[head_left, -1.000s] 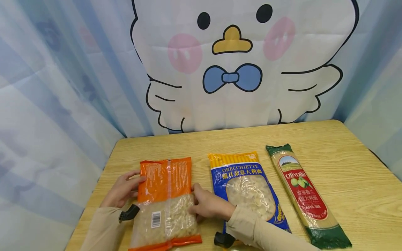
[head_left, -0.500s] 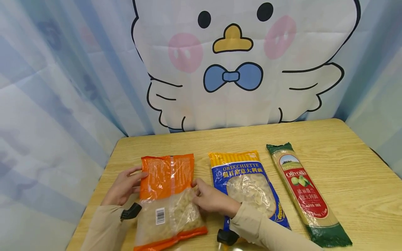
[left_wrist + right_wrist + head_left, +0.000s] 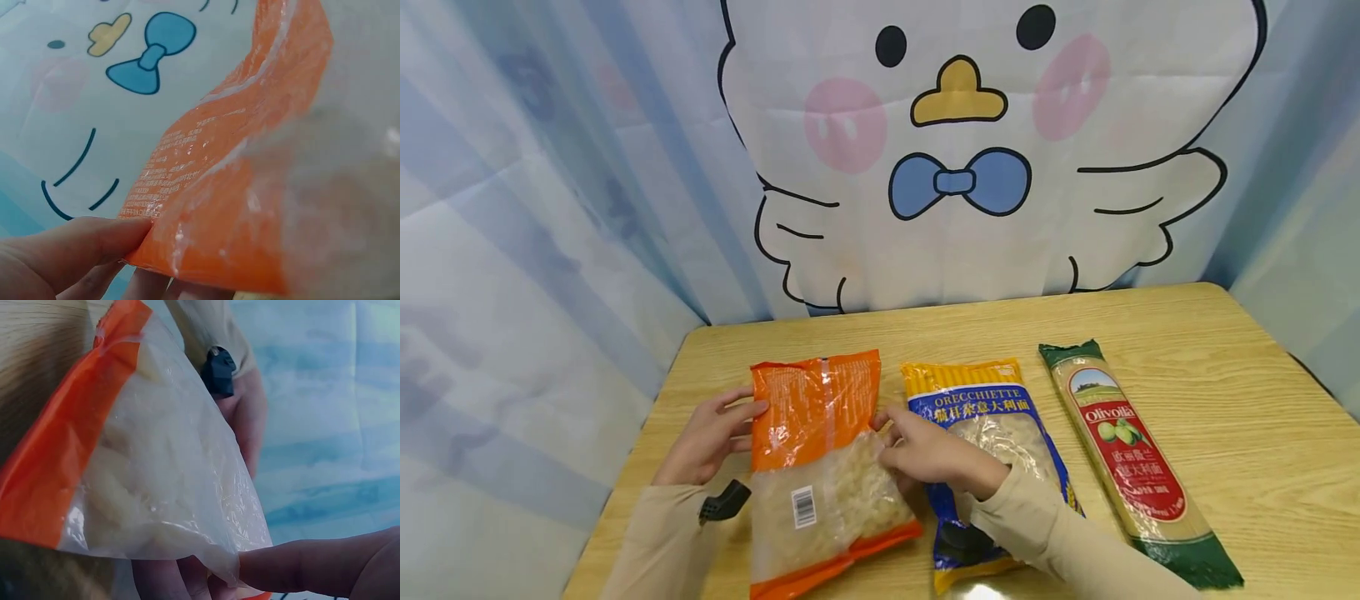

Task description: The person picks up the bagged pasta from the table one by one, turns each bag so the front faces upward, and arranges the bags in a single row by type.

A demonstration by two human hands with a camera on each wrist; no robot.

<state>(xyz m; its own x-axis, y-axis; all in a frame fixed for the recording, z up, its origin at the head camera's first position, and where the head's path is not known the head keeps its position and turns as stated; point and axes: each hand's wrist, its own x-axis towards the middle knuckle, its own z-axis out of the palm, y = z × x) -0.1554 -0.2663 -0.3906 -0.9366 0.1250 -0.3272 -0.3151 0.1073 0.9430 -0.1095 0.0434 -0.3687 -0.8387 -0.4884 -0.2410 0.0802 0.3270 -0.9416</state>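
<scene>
Between both hands is an orange-and-clear bag of pasta (image 3: 820, 467), its barcode and printed back facing up. My left hand (image 3: 715, 433) grips its left edge; in the left wrist view the thumb (image 3: 81, 247) lies on the orange film with the other fingers beneath. On the opposite edge my right hand (image 3: 928, 450) pinches the clear film, the thumb (image 3: 294, 565) above and fingers (image 3: 162, 578) under it in the right wrist view. The bag appears tilted, its right side raised. A blue-and-yellow orecchiette bag (image 3: 970, 400) lies partly under my right forearm.
A long green-ended spaghetti pack (image 3: 1131, 458) lies slanted at the right of the wooden table (image 3: 1240, 400). Behind the table hangs a curtain (image 3: 955, 250) with a cartoon bird, and a blue-white curtain (image 3: 535, 292) borders the left side.
Both hands have shifted right and slightly away from me with the orange pasta bag. The bag has turned a little, its bottom right corner rising. The other packs stay put.
</scene>
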